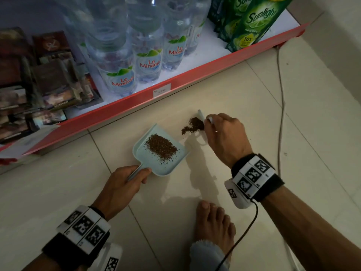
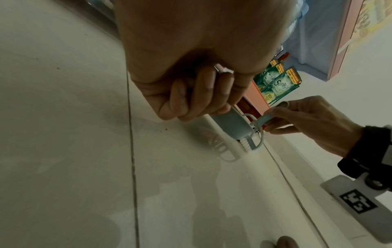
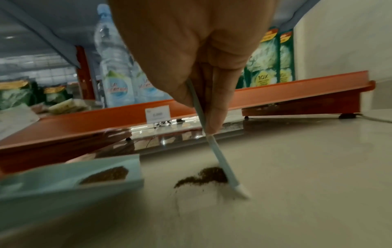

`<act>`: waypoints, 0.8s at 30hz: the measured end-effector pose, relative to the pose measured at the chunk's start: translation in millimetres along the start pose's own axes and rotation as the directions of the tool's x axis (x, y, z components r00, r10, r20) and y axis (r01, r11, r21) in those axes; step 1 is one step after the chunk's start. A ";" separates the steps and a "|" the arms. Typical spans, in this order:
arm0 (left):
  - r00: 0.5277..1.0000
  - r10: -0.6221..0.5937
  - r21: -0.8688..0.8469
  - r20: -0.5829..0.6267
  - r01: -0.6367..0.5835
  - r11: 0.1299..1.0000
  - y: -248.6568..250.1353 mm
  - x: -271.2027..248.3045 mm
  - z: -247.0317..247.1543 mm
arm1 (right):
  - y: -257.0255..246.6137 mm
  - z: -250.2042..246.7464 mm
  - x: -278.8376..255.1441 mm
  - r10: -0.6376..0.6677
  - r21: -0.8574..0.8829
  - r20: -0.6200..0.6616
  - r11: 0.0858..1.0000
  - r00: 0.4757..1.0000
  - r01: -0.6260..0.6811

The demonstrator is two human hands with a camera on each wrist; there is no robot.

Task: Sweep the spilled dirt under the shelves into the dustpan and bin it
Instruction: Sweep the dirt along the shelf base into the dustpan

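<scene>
A light blue dustpan (image 1: 145, 163) lies flat on the tiled floor with a brown heap of dirt (image 1: 161, 146) in it. My left hand (image 1: 139, 176) grips its handle; in the left wrist view the fingers (image 2: 197, 99) curl round the handle (image 2: 230, 123). Right of the pan's mouth a smaller patch of dirt (image 1: 193, 125) lies on the floor. My right hand (image 1: 213, 124) pinches a small pale blue brush (image 1: 201, 116), its bristles down at that dirt. The right wrist view shows the brush (image 3: 222, 165) against the dirt (image 3: 206, 175), and the dustpan (image 3: 53, 189) to the left.
A red shelf edge (image 1: 175, 80) runs diagonally just behind the dirt, carrying water bottles (image 1: 122, 75) and green Sunlight packs (image 1: 252, 24). A thin cable (image 1: 281, 94) trails along the floor to the right, near the wall. A bare foot (image 1: 213, 222) rests behind the hands.
</scene>
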State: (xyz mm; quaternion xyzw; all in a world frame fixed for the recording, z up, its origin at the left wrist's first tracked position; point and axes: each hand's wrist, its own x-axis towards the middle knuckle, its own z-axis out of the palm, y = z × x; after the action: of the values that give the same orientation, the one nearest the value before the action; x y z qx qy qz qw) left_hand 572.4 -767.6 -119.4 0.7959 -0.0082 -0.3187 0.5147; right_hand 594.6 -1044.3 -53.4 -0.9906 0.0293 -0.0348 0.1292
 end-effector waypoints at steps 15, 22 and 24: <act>1.000 -0.003 -0.011 -0.012 0.002 1.000 -1.3 0.6 -2.1 | -3.5 0.6 -0.2 0.042 -0.006 -0.004 0.999 0.999 -0.042; 1.000 -0.008 -0.037 -0.012 0.007 0.999 -8.6 -1.7 -4.1 | 26.3 -25.5 32.5 0.052 -0.133 -0.155 0.988 0.986 -0.073; 1.000 -0.007 -0.033 -0.015 0.006 0.999 -9.9 -1.7 -4.4 | 39.5 -21.7 47.8 0.088 -0.191 -0.110 0.976 0.990 -0.108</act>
State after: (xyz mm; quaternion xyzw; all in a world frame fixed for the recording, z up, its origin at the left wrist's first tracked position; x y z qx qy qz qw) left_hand 570.2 -758.8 -125.5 0.7896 0.0034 -0.3145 0.5269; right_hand 638.6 -1091.1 -39.7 -0.9928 0.0878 -0.0755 0.0308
